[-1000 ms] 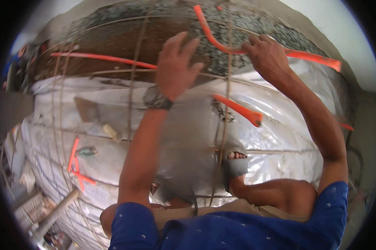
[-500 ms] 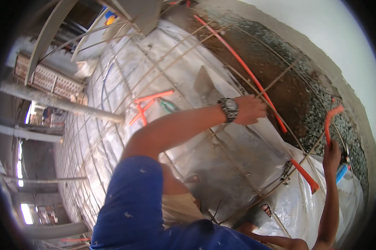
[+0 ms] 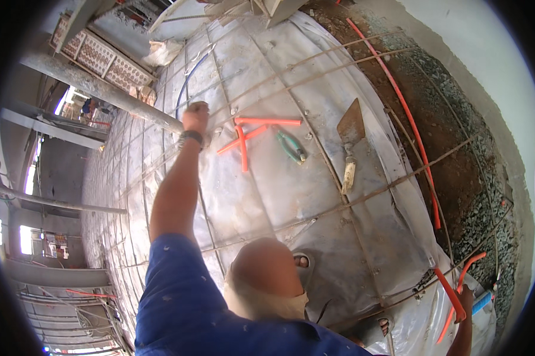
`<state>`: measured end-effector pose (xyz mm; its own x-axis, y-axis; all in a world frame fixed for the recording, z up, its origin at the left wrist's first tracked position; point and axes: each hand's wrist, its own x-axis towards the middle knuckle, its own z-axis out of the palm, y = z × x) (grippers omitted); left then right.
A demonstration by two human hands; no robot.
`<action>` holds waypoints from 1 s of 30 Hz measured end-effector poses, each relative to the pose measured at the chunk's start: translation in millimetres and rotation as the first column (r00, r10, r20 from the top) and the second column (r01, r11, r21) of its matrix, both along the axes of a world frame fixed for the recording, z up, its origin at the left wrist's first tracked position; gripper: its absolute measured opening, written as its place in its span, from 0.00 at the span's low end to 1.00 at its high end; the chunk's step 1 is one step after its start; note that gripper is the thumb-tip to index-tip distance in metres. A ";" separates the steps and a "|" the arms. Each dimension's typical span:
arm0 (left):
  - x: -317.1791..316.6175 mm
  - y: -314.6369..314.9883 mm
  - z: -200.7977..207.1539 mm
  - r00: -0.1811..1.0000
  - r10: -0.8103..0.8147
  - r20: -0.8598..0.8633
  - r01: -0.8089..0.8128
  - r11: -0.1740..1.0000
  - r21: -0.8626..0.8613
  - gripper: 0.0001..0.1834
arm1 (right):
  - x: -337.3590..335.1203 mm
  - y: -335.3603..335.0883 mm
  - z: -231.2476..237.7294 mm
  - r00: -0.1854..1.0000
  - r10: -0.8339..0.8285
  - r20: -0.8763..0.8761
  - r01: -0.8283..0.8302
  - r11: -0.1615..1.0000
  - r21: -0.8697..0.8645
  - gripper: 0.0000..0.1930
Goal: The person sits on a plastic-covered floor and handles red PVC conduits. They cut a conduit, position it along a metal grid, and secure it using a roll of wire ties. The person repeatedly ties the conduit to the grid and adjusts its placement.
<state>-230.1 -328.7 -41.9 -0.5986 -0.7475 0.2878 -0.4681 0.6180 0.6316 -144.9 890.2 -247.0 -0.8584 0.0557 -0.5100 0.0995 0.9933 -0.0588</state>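
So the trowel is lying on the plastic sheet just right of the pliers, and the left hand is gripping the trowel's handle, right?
Not quite. In the head view the trowel does lie on the plastic sheet just right of the pliers, but no hand touches it. The left hand is stretched out to the rebar mesh, left of the orange pipe pieces.

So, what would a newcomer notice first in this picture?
Probably the bright orange pipe pieces lying on the plastic sheet under the rebar mesh, beside green-handled pliers and a trowel. The left hand reaches far out toward them. At lower right, the right hand is at a curved orange pipe near the gravel edge.
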 end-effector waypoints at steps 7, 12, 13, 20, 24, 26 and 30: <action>-93.2 34.6 44.7 0.887 0.019 -0.462 0.172 0.915 0.366 0.22 | -169.1 -89.4 161.7 0.912 0.084 -0.402 -0.129 0.988 -0.086 0.13; -217.5 64.6 102.6 0.748 0.151 -0.646 0.303 0.789 0.535 0.40 | -295.1 -273.0 275.9 0.777 0.375 -0.505 -0.465 0.883 -0.060 0.16; -233.4 64.0 113.5 0.740 0.162 -0.653 0.267 0.821 0.505 0.44 | -306.8 -306.1 287.2 0.794 0.383 -0.473 -0.464 0.883 -0.064 0.16; -310.5 1.4 151.3 0.823 0.100 -0.560 0.262 0.807 0.529 0.71 | -296.7 -428.7 283.1 0.865 0.454 -0.213 -0.479 0.874 -0.081 0.19; -338.7 -48.5 140.6 0.875 -0.202 -0.439 0.389 0.833 0.393 0.60 | -260.5 -406.9 264.6 0.835 0.545 -0.071 -0.541 0.838 0.070 0.26; -352.6 -64.9 126.4 0.873 -0.340 -0.350 0.454 0.828 0.329 0.55 | -247.4 -380.7 258.1 0.844 0.533 -0.060 -0.524 0.843 0.118 0.24; -378.5 -81.8 101.1 0.855 -0.469 -0.222 0.513 0.827 0.231 0.46 | -229.4 -334.3 283.0 0.885 0.464 -0.041 -0.457 0.883 0.109 0.22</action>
<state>-608.6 -410.5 59.2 -0.8737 -0.4272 0.2328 -0.0355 0.5332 0.8452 -374.2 555.9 36.1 -0.8295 -0.3090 -0.4653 -0.3714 0.9273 0.0462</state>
